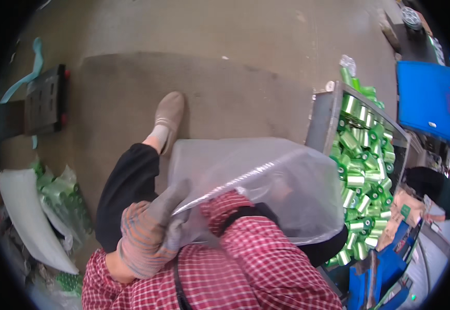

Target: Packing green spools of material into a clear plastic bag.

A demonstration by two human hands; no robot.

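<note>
The left hand (150,232) (in a striped work glove) pinches the rim of a clear plastic bag (266,181), which spreads out to its right. The right hand is buried inside the bag, its grip impossible to tell. Beyond the bag stands a bin (322,121) of green spools (362,170).

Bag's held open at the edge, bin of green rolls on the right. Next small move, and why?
Probably swing the clear plastic bag toward the bin of green rolls. The gloved left hand pinches the bag's rim, the right arm is inside it, hand hidden, and it looks empty with the bin right beside it.
</note>
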